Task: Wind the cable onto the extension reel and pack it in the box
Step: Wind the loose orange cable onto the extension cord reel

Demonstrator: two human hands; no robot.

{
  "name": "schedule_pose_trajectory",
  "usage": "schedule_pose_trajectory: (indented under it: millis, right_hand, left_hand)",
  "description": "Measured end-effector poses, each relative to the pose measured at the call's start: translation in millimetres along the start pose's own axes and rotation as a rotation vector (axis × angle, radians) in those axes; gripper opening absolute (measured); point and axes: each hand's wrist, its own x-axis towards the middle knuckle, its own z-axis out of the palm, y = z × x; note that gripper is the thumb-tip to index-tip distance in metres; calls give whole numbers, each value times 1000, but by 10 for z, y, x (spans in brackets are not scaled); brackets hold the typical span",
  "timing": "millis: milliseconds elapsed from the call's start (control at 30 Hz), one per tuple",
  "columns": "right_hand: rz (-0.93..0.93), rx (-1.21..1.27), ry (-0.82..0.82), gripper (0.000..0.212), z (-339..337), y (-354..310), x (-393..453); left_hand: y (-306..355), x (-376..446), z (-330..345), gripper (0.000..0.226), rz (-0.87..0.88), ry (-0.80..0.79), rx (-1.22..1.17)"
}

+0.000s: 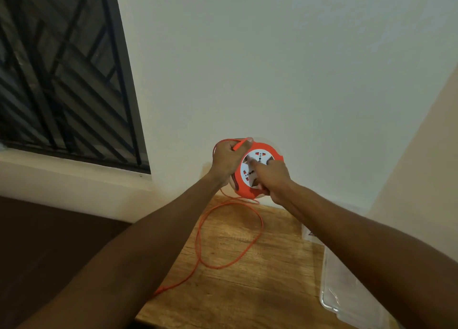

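Observation:
An orange extension reel [266,148] with a white socket face is held up in front of the wall, above the table's far edge. My left hand [226,158] grips its left rim and pinches the orange cable against it near the top. My right hand [273,177] holds the reel's lower right side, its index finger stretched onto the white socket face. The loose orange cable [257,234] hangs from the reel, loops on the wooden table [247,291] and trails off the table's left edge.
A clear plastic box or package [347,296] lies on the table's right side, partly under my right forearm. A barred dark window [62,68] fills the upper left. White walls meet in a corner at the right.

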Motion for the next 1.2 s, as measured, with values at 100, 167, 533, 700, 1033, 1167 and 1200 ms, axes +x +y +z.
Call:
schedule_pose_trajectory:
  millis: [100, 167, 533, 700, 1033, 1167, 1200]
  right_hand:
    - [55, 68, -81, 57, -18, 29, -20]
    - [37, 64, -119, 69, -25, 41, -50]
    - [-1148, -1410, -56, 70, -444, 156, -66]
    - [-1273, -1712, -320, 64, -616, -192, 48]
    - [-1254, -2021, -525, 63, -454, -322, -39]
    - [-1252, -2107, -547, 59, -370, -353, -68]
    - [-1260, -2120, -554, 59, -363, -357, -61]
  left_hand:
    - [-13, 29, 2, 39, -5, -29, 13]
    - [-25, 38, 3, 38, -11, -47, -1]
    - [-21, 61, -159, 26, -62, -165, -19]
    - [-25, 50, -151, 27, -86, -227, -7]
    - [-3, 13, -144, 23, -110, -326, 9]
    - [-59, 12, -173, 28, -123, -327, 4]
    - [-70, 14, -187, 28, -127, -326, -1]
